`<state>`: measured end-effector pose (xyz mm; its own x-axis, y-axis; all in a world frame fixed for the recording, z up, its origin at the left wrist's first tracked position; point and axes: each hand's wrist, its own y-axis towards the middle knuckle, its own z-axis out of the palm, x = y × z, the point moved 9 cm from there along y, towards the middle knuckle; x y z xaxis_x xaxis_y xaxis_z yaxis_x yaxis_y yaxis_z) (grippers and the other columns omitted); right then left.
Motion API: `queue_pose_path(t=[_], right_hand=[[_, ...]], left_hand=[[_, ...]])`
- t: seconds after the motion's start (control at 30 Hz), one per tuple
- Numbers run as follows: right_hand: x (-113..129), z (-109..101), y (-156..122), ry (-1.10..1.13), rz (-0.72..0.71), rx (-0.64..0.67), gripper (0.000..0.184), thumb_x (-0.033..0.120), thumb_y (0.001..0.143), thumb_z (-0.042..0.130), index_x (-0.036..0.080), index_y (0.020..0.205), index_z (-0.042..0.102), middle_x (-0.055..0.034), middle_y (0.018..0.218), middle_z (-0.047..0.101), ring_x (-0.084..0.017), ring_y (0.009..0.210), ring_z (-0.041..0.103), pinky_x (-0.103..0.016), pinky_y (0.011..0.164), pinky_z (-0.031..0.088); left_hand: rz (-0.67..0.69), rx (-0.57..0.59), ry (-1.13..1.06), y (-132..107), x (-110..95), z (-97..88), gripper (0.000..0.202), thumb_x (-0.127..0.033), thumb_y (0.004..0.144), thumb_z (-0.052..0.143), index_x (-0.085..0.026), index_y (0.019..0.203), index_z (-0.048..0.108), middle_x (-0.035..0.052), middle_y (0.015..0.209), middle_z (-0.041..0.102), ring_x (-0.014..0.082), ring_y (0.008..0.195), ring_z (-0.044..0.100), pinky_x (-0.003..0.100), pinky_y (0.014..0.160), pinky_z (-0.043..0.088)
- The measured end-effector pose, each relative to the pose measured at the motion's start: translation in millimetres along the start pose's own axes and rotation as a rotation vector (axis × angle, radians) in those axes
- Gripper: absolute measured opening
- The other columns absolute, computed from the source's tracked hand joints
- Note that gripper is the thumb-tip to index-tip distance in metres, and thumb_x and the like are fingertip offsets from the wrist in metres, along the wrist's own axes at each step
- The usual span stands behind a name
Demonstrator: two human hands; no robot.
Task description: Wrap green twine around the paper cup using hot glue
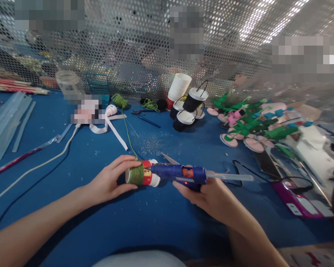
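My left hand grips a small red and white paper cup lying on its side, its base end to the left. Green yarn is wound around that end of the cup, and a strand runs from it up to a green yarn ball. My right hand is wrapped round a blue hot glue gun with a clear glue stick out of its back. The gun's nozzle points left, at the edge of the yarn; whether it touches cannot be seen. Scissors lie partly hidden behind the gun.
Black-wrapped cups with handles stand by a stack of white cups at the perforated metal screen. Green and pink craft pieces crowd the right, near a purple power strip. Glue sticks, white ribbon and pliers lie about.
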<state>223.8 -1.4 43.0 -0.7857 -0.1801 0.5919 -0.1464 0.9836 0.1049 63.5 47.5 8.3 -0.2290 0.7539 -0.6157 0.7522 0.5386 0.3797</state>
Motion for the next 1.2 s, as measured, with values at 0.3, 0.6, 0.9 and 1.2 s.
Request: queue_pose_path(t=[0.3, 0.6, 0.9, 1.2], right_hand=[[-3, 1, 1, -0.009, 0.037, -0.002, 0.025, 0.03, 0.08, 0.047, 0.021, 0.058, 0.056, 0.0031, 0.035, 0.047, -0.015, 0.042, 0.055, -0.023, 0.035, 0.038], [-9, 2, 1, -0.021, 0.069, -0.007, 0.025, 0.033, 0.079, 0.049, 0.021, 0.058, 0.055, 0.0028, 0.036, 0.048, -0.015, 0.042, 0.055, -0.023, 0.037, 0.039], [-5, 1, 0, 0.003, 0.038, -0.002, 0.023, 0.028, 0.08, 0.049, 0.022, 0.058, 0.054, 0.0037, 0.035, 0.047, -0.013, 0.038, 0.052, -0.022, 0.034, 0.036], [-5, 1, 1, -0.013, 0.047, -0.016, 0.027, 0.032, 0.079, 0.049, 0.022, 0.055, 0.052, 0.0044, 0.033, 0.045, -0.013, 0.033, 0.049, -0.022, 0.033, 0.036]], left_hand=[[0.033, 0.011, 0.017, -2, -2, 2.5, 0.041, -0.03, 0.084, 0.053, -0.019, 0.121, 0.041, 0.0133, 0.12, 0.047, 0.0236, 0.113, 0.047, 0.042, 0.093, 0.045], [0.07, 0.018, 0.068, -3, -6, 2.3, 0.037, -0.028, 0.085, 0.051, -0.017, 0.119, 0.044, 0.014, 0.12, 0.047, 0.0228, 0.111, 0.048, 0.038, 0.092, 0.046], [0.13, 0.053, 0.096, -3, -12, 5.2, 0.034, -0.026, 0.086, 0.048, -0.018, 0.119, 0.042, 0.0143, 0.119, 0.045, 0.0235, 0.111, 0.047, 0.039, 0.09, 0.047], [0.144, 0.048, 0.097, -2, -14, 3.9, 0.033, -0.025, 0.086, 0.049, -0.018, 0.117, 0.044, 0.014, 0.118, 0.047, 0.0235, 0.109, 0.049, 0.038, 0.089, 0.048]])
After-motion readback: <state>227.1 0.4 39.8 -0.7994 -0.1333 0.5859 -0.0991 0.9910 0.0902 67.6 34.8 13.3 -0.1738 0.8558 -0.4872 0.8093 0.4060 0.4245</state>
